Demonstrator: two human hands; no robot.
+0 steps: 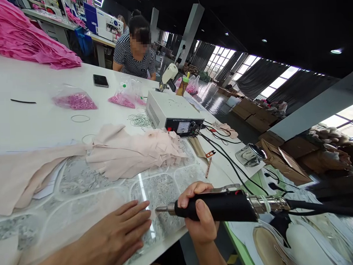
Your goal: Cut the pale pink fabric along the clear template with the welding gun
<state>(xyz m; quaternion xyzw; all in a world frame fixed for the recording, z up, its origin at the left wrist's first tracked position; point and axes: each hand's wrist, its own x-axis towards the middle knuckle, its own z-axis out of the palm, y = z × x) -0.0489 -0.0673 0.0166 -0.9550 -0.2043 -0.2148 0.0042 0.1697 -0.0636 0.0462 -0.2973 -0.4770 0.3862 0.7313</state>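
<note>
My right hand (201,213) is wrapped round a black ultrasonic gun (222,206), a corded handheld tool. Its narrow metal tip points left, close to the fingertips of my left hand (116,235). Palm down, that left hand lies with its fingers stretched out over a thin pale pink fabric piece (89,211), partly hidden beneath it. Under the fabric is a clear, grey-patterned mat (155,187). A heap of cut pale pink fabric pieces (130,149) lies just beyond the hands, and longer pale pink pieces (24,172) spread out at the left.
A white control box (175,109) with a dial and cables (226,157) stands behind the heap. Around it are bags of pink bits (74,100), a phone (100,80), rubber bands (139,120) and a glass jar (249,155). A person (135,49) sits across the table.
</note>
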